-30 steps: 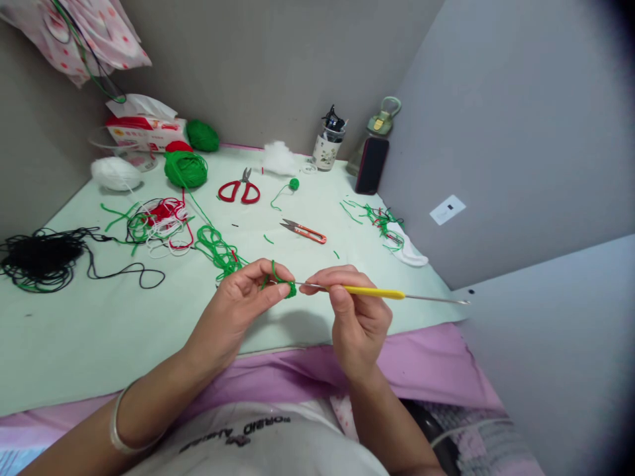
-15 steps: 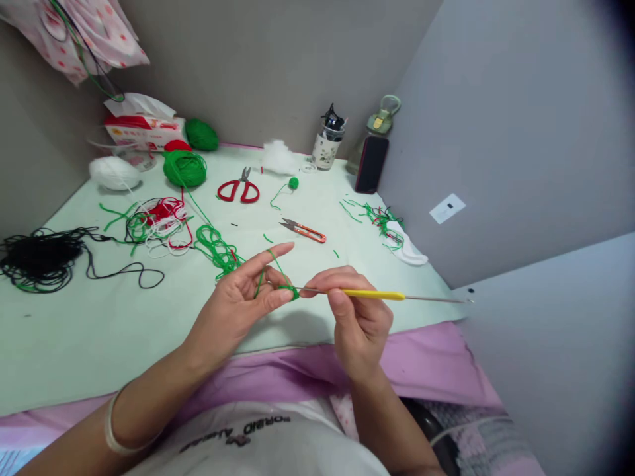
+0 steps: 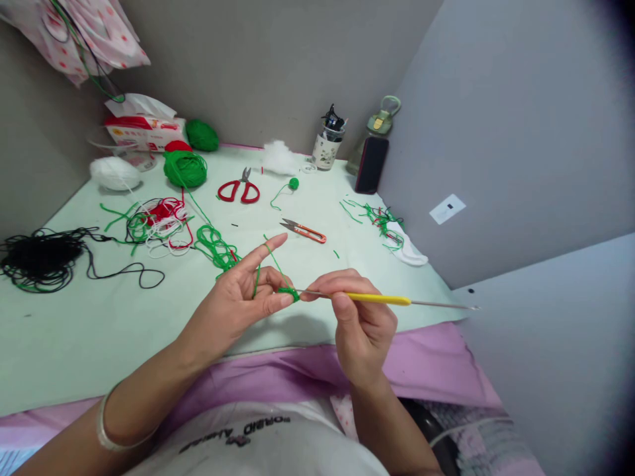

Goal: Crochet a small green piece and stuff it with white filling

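Note:
My left hand [image 3: 248, 291] pinches a small green crochet piece [image 3: 289, 291] between thumb and fingers. Green yarn runs from the piece up over my raised index finger. In my right hand [image 3: 364, 324] is a double-ended crochet hook [image 3: 380, 299] with a yellow grip, held like a pen. Its left end meets the green piece at the fingertips; the exact loop is too small to make out. The hook's other end points right. Loose green yarn [image 3: 215, 246] lies behind my left hand and leads back to a green yarn ball [image 3: 184, 169].
Thread snips [image 3: 310, 231] and red-handled scissors [image 3: 239, 190] lie beyond my hands. Black yarn [image 3: 42, 258] is heaped at left, near a white yarn ball [image 3: 115, 173]. Yarn scraps [image 3: 381, 221], a phone [image 3: 372, 165] and a pen cup [image 3: 326, 147] are at right, beside grey partition walls.
The hook has shifted slightly right, its far end dipping a little. My left index finger has moved slightly left and up with the yarn over it.

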The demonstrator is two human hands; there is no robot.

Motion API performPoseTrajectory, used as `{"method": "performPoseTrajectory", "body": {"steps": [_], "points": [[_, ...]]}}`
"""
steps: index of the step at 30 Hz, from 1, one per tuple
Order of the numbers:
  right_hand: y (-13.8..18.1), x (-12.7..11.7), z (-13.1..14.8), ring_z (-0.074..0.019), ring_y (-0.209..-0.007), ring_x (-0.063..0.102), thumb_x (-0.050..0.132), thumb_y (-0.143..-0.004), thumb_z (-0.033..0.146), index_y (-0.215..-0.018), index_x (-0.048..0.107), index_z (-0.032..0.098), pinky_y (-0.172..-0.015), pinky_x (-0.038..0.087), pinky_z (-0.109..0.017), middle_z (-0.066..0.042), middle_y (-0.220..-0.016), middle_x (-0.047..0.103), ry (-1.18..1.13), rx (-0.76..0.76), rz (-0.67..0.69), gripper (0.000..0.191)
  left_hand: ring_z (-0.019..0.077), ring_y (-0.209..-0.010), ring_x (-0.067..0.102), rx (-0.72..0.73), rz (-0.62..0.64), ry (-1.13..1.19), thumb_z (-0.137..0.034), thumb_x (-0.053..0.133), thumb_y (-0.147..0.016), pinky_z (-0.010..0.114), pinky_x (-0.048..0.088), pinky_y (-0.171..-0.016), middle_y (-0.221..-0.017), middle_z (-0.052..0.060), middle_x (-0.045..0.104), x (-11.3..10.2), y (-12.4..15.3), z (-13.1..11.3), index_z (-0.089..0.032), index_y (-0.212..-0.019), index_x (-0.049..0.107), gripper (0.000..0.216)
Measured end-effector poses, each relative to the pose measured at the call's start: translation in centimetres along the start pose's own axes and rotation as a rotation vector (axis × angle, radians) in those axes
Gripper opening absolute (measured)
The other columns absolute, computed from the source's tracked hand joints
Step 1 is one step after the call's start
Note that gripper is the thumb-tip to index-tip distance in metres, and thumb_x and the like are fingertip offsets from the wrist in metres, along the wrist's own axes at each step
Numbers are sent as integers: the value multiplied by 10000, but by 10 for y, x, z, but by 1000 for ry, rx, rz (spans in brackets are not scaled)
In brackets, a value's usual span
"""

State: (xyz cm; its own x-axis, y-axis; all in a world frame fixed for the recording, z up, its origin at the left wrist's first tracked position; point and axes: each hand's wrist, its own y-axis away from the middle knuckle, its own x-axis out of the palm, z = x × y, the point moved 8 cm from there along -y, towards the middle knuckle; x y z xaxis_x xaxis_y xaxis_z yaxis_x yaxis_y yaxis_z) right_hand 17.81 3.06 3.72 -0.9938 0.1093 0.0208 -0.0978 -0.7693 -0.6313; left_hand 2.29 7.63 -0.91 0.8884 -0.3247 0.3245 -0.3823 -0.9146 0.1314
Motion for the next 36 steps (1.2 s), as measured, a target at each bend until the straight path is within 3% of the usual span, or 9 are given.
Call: {"method": "performPoseTrajectory", "body": {"steps": [6,12,15,19,23,26,29,32,36], "points": [[0,1,3,-192,-862,716,550,-1039,138,-1068,748,240,-755,590,-372,-34,-904,748,48,-14,24,225,95,-617,380,69,-40,-168,-279,828,-867,263,397,-677,-853,-52,635,-2,4,-5,-324,-1483,581,665],[-1,4,5,-181,-908,699,557,-1029,104,-1090,734,227,-804,568,-363,-40,-932,752,129,-44,100,223,103,-584,336,193,-185,-402,-260,808,-858,269,329,-581,-801,-50,615,-3,12,-20,-281,-1213,733,363],[-1,6,5,-194,-919,703,571,-1023,113,-1094,738,233,-795,578,-372,-46,-938,756,142,-75,107,218,96,-576,338,186,-180,-384,-253,815,-859,264,354,-598,-806,-59,606,-3,10,-19,-302,-1291,708,448],[1,5,-1,-204,-882,721,575,-1036,184,-1050,753,256,-757,614,-384,-41,-908,763,83,-47,17,193,103,-663,454,84,-67,-129,-263,826,-873,246,413,-697,-804,-60,601,0,4,-3,-330,-1461,603,633],[6,-1,-13,-196,-842,726,572,-1046,235,-1030,753,270,-699,634,-377,-48,-942,766,19,29,-125,185,114,-771,521,51,-41,26,-212,830,-868,236,431,-778,-831,-49,618,1,2,8,-315,-1406,654,575],[8,0,-12,-208,-922,733,581,-1038,203,-1066,762,282,-772,635,-404,-48,-975,782,75,-12,-130,199,110,-756,513,36,-48,53,-216,849,-852,231,421,-752,-851,-48,638,3,2,11,-310,-1361,688,542],[9,2,-12,-213,-962,740,581,-1040,212,-1101,762,295,-818,633,-419,-47,-1023,798,91,-27,-122,209,122,-781,547,15,-55,97,-220,870,-827,249,437,-797,-845,-50,653,5,2,13,-315,-1421,647,641],[8,1,-18,-199,-904,749,592,-1041,255,-1070,768,286,-770,641,-381,-41,-995,807,26,37,-150,181,147,-836,599,-3,-45,138,-224,870,-822,279,451,-858,-843,-43,671,7,2,13,-298,-1493,582,735],[6,2,-30,-168,-812,739,606,-1039,310,-1026,772,269,-716,630,-331,-36,-986,807,-159,159,-156,171,173,-926,638,-45,-42,165,-265,869,-825,297,454,-905,-896,-20,704,8,2,13,-273,-1466,609,692]]}}
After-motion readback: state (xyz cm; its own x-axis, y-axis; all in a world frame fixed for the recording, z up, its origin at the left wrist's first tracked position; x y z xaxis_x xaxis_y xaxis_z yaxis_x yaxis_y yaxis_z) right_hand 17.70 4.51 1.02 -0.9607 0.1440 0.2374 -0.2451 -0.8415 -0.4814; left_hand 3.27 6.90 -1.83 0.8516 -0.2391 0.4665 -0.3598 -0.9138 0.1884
